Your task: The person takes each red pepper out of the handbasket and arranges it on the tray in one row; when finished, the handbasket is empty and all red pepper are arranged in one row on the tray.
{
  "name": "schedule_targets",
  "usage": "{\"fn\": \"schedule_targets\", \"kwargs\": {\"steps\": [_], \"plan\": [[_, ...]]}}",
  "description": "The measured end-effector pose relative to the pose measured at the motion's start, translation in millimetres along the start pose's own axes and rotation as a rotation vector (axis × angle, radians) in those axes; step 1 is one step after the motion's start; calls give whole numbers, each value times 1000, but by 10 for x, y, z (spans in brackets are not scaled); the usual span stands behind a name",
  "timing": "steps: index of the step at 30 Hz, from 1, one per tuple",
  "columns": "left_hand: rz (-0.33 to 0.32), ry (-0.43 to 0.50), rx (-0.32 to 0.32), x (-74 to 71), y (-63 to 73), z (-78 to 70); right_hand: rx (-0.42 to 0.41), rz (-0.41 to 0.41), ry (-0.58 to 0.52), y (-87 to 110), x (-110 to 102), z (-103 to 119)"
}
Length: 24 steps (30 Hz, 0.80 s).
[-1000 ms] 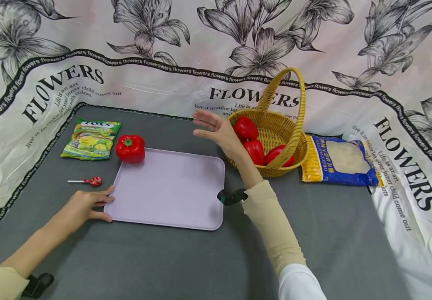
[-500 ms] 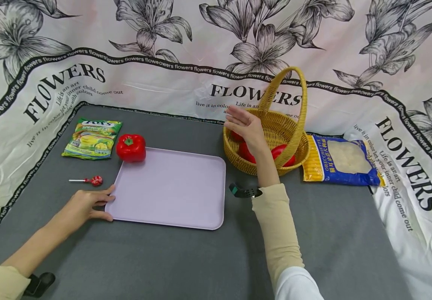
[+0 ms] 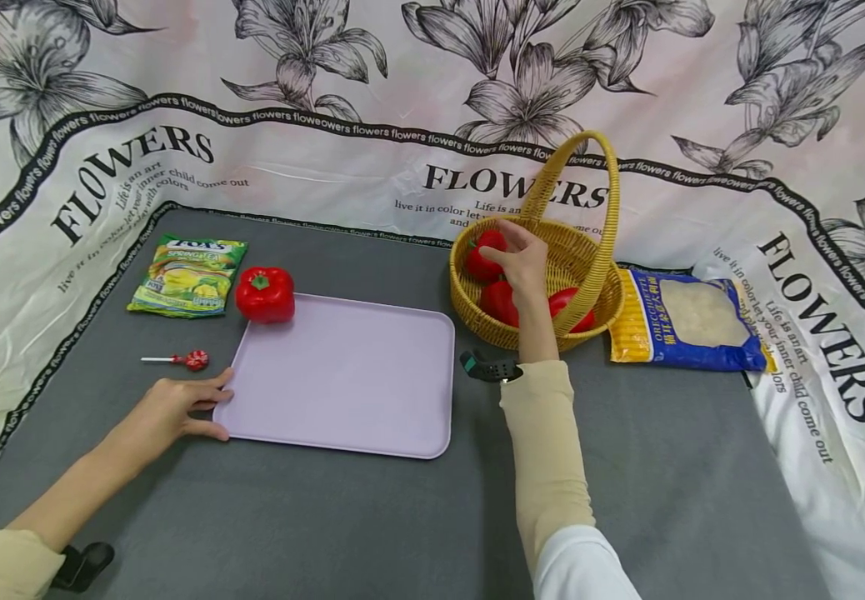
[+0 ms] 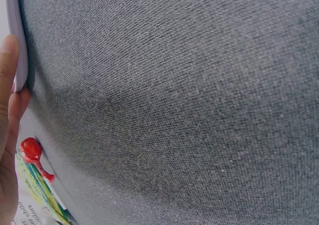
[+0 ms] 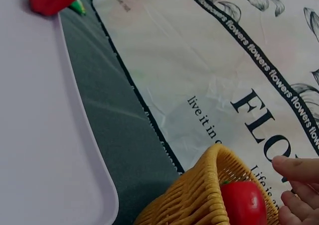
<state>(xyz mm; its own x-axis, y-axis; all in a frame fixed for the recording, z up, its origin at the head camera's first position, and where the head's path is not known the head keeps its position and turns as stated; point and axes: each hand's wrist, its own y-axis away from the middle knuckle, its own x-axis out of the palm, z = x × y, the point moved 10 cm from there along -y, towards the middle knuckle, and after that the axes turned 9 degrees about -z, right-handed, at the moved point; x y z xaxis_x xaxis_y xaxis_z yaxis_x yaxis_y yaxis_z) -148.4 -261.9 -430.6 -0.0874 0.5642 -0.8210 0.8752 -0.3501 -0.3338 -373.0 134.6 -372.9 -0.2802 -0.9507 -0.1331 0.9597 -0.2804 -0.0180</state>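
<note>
In the head view my left hand (image 3: 170, 417) grips the near left corner of a pale lilac tray (image 3: 342, 383), thumb at the front edge and fingers at the left edge. My right hand (image 3: 524, 260) is over a yellow wicker basket (image 3: 470, 312), thumb and fingers apart. Its thumb overlaps a red pepper-like vegetable (image 3: 485, 257) with a green stem at the back left of the basket. In the right wrist view that red vegetable (image 5: 244, 202) sits inside the basket, and the fingers beside it hold nothing. Other red vegetables (image 3: 498, 302) lie lower in the basket, partly hidden by the hand.
A red bell pepper (image 3: 265, 294) stands at the tray's far left corner. Left of it lie a green and yellow packet (image 3: 188, 277) and a red lollipop (image 3: 196, 360). A blue and yellow pasta bag (image 3: 691, 321) lies right of the basket. Floral cloth hangs behind.
My right hand has moved right, from the basket's left rim to over its inside, and its fingers have bent downward. My left hand stays at the tray corner.
</note>
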Motion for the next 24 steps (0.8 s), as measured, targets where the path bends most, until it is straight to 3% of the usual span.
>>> {"fn": "schedule_targets", "kwargs": {"steps": [10,16,24], "plan": [[3,2,-15,0,-20,-6,22,18,308,-178,3,-168],[13,18,-40,13,-19,20,-24,25,506,-278,29,-151],[32,11,-70,27,-12,47,-25,183,674,-356,160,-192]]}}
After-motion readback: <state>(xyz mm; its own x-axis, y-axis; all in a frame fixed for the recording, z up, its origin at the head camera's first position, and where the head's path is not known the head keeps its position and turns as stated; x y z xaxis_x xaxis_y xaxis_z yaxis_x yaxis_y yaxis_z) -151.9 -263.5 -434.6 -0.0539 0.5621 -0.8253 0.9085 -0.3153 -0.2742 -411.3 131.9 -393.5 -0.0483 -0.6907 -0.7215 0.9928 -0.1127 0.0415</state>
